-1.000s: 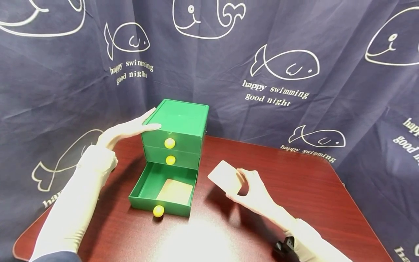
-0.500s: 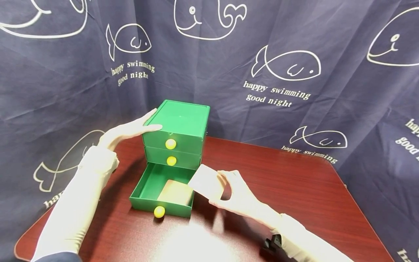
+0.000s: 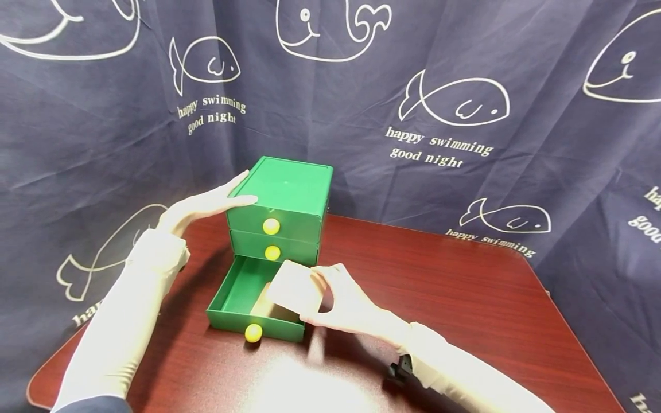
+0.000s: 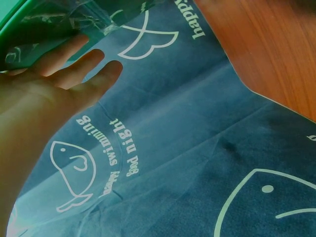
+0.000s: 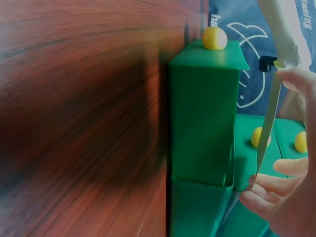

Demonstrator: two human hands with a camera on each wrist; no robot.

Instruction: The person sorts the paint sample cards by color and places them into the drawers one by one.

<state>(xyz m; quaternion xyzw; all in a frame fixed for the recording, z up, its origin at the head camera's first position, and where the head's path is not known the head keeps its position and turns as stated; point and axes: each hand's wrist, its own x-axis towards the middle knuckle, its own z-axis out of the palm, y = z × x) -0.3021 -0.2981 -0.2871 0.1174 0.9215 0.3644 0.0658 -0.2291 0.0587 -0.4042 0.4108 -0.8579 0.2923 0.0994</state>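
Right hand (image 3: pixel 347 303) pinches a pale card (image 3: pixel 294 286) over the open bottom drawer (image 3: pixel 242 298) — left hand (image 3: pixel 206 204) lies flat, fingers straight, against the green drawer unit (image 3: pixel 281 206) on the bench (image 3: pixel 465 298).

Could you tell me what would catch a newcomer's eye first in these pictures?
Probably the bright green plastic three-drawer chest with yellow ball knobs, standing on the dark red wooden table, its bottom drawer pulled open. The right hand holds a pale square card over that drawer, while the left hand rests flat against the chest's upper left side.
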